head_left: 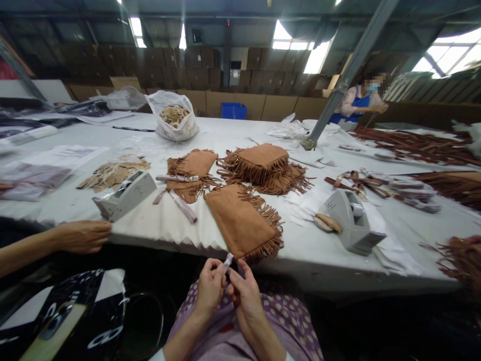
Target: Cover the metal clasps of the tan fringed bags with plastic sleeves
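Observation:
Over my lap, at the table's front edge, both hands are close together with the fingers bent. My left hand (211, 285) pinches a small white wrapped piece (228, 260), whose end sticks up past the fingertips. Beside it my right hand (246, 293) is closed, thumb toward the fingers; what lies between them is too small to make out. Just beyond my fingertips is the corner of a tan suede fringed pouch (240, 218), lying flat on the table. Behind it are a stack of fringed pouches (263, 160) and another fringed pouch (201, 163).
Wrapped strips (183, 206) lie left of the pouch. Tape dispensers stand left (126, 195) and right (353, 220). A co-worker's hand (84, 236) touches the left one. Another person's hand (471, 240) is at far right. A scrap bag (175, 118) and a slanted post (338, 95) stand behind.

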Demonstrator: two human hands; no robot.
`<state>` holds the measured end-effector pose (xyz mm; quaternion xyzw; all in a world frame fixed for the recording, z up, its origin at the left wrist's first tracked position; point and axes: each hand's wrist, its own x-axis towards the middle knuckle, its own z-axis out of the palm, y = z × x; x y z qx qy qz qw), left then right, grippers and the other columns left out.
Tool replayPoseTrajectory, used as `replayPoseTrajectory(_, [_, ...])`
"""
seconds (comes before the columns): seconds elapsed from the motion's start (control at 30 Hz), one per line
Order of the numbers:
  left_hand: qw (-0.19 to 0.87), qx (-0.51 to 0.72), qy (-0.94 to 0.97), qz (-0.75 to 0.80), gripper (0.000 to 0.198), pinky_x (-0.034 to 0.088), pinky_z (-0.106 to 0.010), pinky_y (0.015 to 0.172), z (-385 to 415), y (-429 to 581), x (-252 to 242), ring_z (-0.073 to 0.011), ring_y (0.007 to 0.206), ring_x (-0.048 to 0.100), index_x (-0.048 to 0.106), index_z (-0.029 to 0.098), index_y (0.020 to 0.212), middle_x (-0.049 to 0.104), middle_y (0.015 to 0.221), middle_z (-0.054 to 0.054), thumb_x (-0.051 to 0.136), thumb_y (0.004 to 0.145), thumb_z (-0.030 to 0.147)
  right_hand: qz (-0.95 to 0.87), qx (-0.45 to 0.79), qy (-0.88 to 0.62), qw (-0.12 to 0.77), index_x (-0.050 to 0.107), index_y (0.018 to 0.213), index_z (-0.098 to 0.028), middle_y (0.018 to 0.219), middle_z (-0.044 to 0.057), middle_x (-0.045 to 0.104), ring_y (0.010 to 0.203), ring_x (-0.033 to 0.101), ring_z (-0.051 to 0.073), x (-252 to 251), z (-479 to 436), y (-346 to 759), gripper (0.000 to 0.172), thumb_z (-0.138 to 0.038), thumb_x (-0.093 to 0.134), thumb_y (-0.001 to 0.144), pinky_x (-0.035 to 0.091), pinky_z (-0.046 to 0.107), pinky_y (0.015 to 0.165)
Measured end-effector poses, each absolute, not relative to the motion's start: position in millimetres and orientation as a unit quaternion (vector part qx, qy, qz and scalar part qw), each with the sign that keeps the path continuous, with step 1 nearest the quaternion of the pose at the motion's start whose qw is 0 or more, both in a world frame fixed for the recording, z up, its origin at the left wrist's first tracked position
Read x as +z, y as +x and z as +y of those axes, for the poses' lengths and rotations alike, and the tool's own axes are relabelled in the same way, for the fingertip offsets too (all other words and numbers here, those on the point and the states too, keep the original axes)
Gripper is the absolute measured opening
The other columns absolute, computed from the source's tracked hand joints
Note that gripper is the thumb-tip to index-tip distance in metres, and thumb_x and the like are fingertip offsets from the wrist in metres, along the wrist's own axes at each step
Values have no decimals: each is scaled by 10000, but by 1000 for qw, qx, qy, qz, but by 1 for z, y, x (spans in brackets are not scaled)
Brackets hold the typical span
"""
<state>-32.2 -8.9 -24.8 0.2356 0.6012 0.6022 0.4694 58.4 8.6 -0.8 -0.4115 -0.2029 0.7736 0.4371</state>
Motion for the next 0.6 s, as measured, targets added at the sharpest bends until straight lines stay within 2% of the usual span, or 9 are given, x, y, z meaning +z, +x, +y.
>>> replayPoseTrajectory(0.1, [578, 623, 145, 507, 417, 143, -134, 318, -8, -31, -26, -29, 264, 275, 402, 228, 948, 471, 455, 130, 644, 735, 493, -139, 809, -372, 433, 401, 1148, -254, 771, -41, 646, 395, 423, 19, -2, 10, 59, 653, -202, 789, 625, 286, 123, 369])
replayPoseTrajectory(0.17, [629, 623, 127, 448, 420, 148, -123, 322, -8, -33, -26, -3, 259, 253, 410, 218, 937, 487, 475, 127, 677, 729, 467, -98, 831, -342, 428, 430, 1119, -271, 693, -76, 602, 392, 408, 15, -3, 11, 59, 600, -155, 775, 642, 279, 112, 372])
replayPoseTrajectory(0.27, [697, 607, 103, 368, 327, 159, -111, 327, -8, -37, -28, 25, 262, 245, 448, 193, 898, 481, 503, 117, 681, 770, 382, -47, 856, -298, 420, 492, 1060, -269, 661, -85, 564, 395, 394, 13, -3, 14, 60, 486, -114, 748, 676, 262, 99, 356])
replayPoseTrajectory(0.43, [788, 568, 6, 239, 100, 147, -86, 324, -8, -46, -33, 45, 268, 208, 495, 150, 904, 415, 497, 111, 581, 853, 147, -12, 908, -235, 346, 587, 949, -173, 742, -15, 602, 463, 462, 20, 1, 24, 67, 210, -174, 692, 767, 324, 96, 358])
replayPoseTrajectory(0.5, [803, 552, -7, 225, 41, 127, -82, 310, -9, -48, -35, 50, 268, 190, 511, 120, 889, 420, 508, 96, 544, 865, 124, 2, 924, -201, 326, 594, 898, -154, 714, -29, 580, 428, 418, -5, 1, 30, 68, 140, -203, 675, 794, 316, 76, 357])
replayPoseTrajectory(0.6, [807, 551, -13, 215, 31, 137, -78, 302, -11, -49, -37, 55, 277, 182, 520, 107, 853, 437, 539, 78, 523, 875, 129, 1, 934, -167, 315, 594, 883, -143, 613, -82, 505, 347, 308, -33, -1, 38, 67, 119, -209, 661, 810, 229, 64, 320])
